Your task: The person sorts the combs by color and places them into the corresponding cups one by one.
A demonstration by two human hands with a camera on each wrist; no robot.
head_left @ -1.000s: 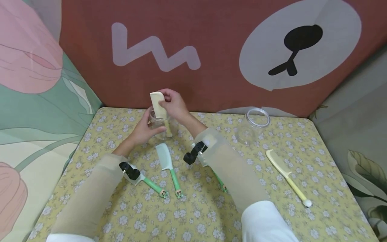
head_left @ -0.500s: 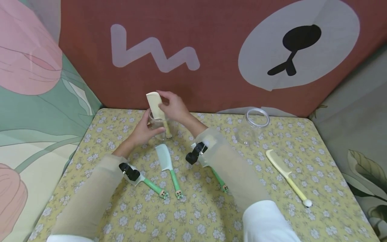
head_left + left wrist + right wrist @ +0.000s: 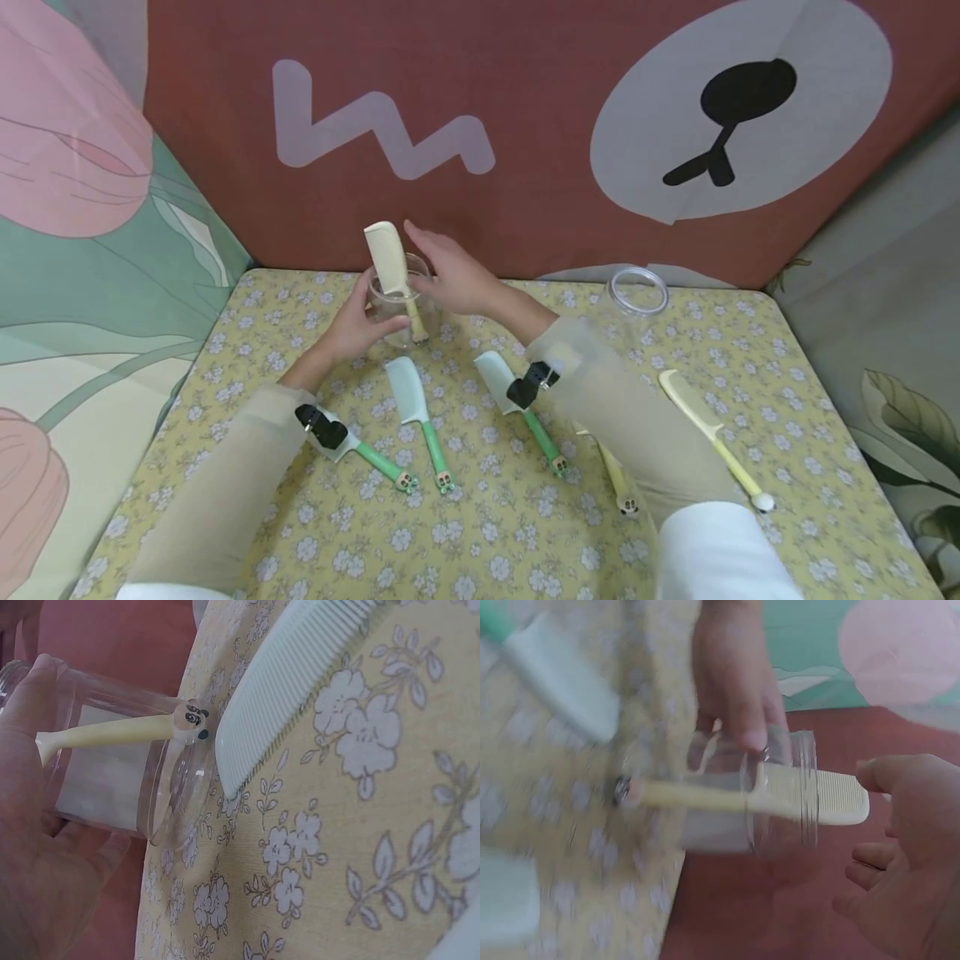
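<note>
Here, floral cloth [image 3: 450,542], red backdrop [image 3: 525,192] behind, left fingers [image 3: 391,325] round a clear jar [image 3: 112,787], right fingers [image 3: 423,240] wide apart

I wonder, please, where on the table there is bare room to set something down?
Bare tablecloth shows on the near side, between the left sleeve and right sleeve, in front of the green-handled combs. Another patch lies between the rightmost yellow comb and the table's right edge. It is crowded mid-table, where those combs lie before the jar in the left hand.
</note>
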